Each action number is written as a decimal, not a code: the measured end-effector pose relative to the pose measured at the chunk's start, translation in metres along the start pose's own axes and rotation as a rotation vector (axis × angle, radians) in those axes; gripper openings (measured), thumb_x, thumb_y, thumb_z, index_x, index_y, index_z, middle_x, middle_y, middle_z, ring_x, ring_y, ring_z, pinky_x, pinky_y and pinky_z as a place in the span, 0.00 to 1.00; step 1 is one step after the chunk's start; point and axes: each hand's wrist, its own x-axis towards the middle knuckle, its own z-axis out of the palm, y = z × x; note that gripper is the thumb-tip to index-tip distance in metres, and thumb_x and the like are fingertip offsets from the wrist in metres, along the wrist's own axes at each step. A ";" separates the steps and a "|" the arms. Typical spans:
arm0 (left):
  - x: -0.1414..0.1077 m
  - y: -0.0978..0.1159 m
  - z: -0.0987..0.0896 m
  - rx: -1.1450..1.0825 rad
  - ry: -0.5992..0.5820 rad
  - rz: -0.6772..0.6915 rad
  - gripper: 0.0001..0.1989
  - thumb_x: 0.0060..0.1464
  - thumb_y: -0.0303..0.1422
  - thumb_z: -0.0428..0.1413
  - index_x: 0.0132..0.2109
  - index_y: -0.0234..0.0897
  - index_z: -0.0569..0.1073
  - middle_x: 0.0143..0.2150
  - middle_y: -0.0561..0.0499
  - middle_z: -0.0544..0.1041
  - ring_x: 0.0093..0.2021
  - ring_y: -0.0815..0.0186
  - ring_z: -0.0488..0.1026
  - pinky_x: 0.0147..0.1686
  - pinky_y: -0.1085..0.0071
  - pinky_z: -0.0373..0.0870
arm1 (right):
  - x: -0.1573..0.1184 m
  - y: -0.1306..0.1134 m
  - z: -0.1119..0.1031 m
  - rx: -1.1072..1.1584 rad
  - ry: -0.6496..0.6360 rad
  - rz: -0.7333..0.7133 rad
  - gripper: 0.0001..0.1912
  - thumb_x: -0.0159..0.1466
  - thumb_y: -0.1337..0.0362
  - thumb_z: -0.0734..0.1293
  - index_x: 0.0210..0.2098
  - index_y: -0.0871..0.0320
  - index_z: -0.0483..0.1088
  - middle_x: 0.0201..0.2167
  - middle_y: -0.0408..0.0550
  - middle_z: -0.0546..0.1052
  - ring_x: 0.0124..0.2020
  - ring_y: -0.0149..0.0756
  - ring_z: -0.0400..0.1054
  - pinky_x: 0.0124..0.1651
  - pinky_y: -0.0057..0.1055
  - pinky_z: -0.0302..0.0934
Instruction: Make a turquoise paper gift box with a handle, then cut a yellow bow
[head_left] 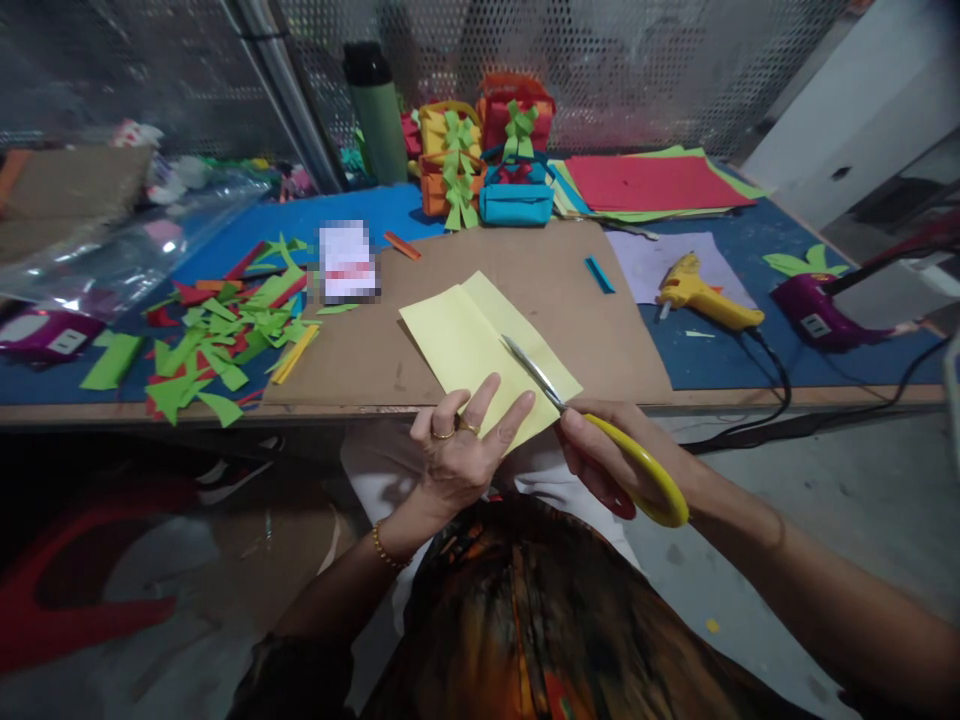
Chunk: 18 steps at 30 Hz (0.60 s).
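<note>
Think of a clock laid on the table, with the yellow paper (pixel 465 340) in the middle and 12 far from the person. The paper has one long line across it, but I cannot tell if it is one sheet or two. It lies on one big brown sheet (pixel 360 350) and pokes out past the near edge of the table. The left hand (pixel 465 450) is at 6 to 7 o'clock, its fingers spread apart on the paper; I cannot tell if the hidden thumb pinches from below. It has two rings, and one bead bracelet (pixel 386 548) is on the wrist. The right hand (pixel 604 440) is at 4 o'clock, its fingers closed around one pair of scissors (pixel 637 455), with the blades over the paper. At 12 o'clock are at least four little bags (pixel 517 205): yellow, red, orange and blue. One green bottle (pixel 382 120) stands at 11. One orange strip (pixel 403 246) is between 10 and 11, and one blurry white card (pixel 347 262) is at 10. Many green and red scraps (pixel 225 340) make a pile at 9, too many to count. One blue strip (pixel 598 275) is at 2, and one yellow glue gun (pixel 709 297) is between 2 and 3. A red sheet (pixel 652 185) tops a stack between 1 and 2.
</note>
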 end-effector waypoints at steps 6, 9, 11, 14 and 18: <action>-0.001 0.001 -0.001 -0.056 -0.013 0.004 0.27 0.67 0.42 0.59 0.70 0.53 0.68 0.63 0.46 0.79 0.54 0.53 0.71 0.51 0.53 0.56 | 0.000 0.006 0.004 0.068 0.035 0.012 0.33 0.59 0.32 0.69 0.22 0.54 0.60 0.08 0.37 0.63 0.05 0.25 0.53 0.08 0.21 0.43; -0.002 0.000 0.000 -0.046 -0.014 0.004 0.27 0.67 0.42 0.58 0.70 0.55 0.68 0.63 0.47 0.79 0.53 0.52 0.72 0.51 0.53 0.56 | -0.001 0.008 0.004 0.092 0.052 0.025 0.33 0.58 0.30 0.69 0.22 0.54 0.61 0.08 0.37 0.63 0.06 0.26 0.52 0.07 0.23 0.45; -0.002 0.000 -0.001 -0.037 -0.017 0.014 0.26 0.68 0.40 0.58 0.70 0.53 0.68 0.63 0.46 0.79 0.54 0.53 0.72 0.51 0.53 0.57 | -0.004 0.006 0.003 0.083 0.051 0.033 0.35 0.58 0.28 0.67 0.22 0.54 0.62 0.09 0.37 0.64 0.06 0.27 0.54 0.07 0.24 0.47; -0.003 -0.002 -0.004 -0.079 -0.040 0.016 0.25 0.69 0.38 0.57 0.70 0.54 0.68 0.64 0.47 0.78 0.55 0.53 0.73 0.51 0.53 0.57 | -0.009 0.002 0.001 0.034 0.026 0.047 0.38 0.59 0.24 0.61 0.22 0.53 0.63 0.09 0.39 0.64 0.08 0.28 0.57 0.10 0.25 0.51; -0.008 -0.005 -0.008 -0.161 -0.016 0.019 0.23 0.70 0.37 0.55 0.69 0.56 0.69 0.63 0.49 0.79 0.55 0.54 0.73 0.52 0.55 0.57 | -0.016 0.002 0.003 -0.026 -0.025 0.010 0.39 0.61 0.23 0.56 0.23 0.53 0.64 0.10 0.43 0.66 0.11 0.31 0.60 0.15 0.27 0.55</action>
